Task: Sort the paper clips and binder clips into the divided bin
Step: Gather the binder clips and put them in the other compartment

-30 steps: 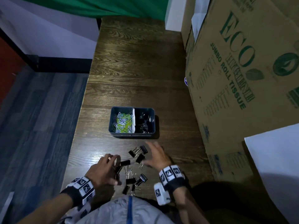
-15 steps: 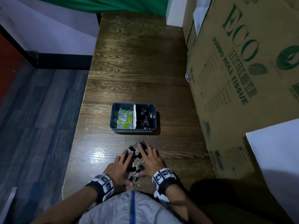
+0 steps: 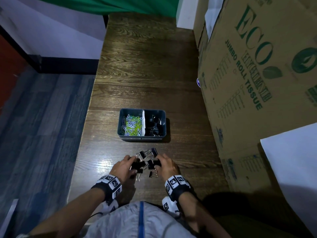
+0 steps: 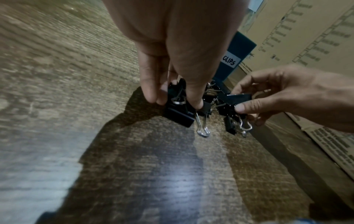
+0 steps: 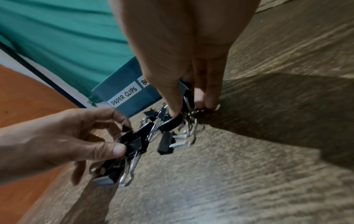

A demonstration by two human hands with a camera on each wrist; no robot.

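Several black binder clips lie bunched on the wooden table in front of the blue divided bin. My left hand pinches a few binder clips between thumb and fingers. My right hand pinches other binder clips from the right side of the bunch. The bin's left compartment holds coloured paper clips; its right compartment holds black binder clips. In the right wrist view the bin's front label reads PAPER CLIPS.
A large cardboard box stands along the table's right side, close to the bin. The table's left edge drops to a blue-grey floor. A white sheet sits at the right. Green cloth hangs at the far end.
Both hands moved inward from either side of the scattered binder clips, pushed them into a bunch, and now each pinches some of them.
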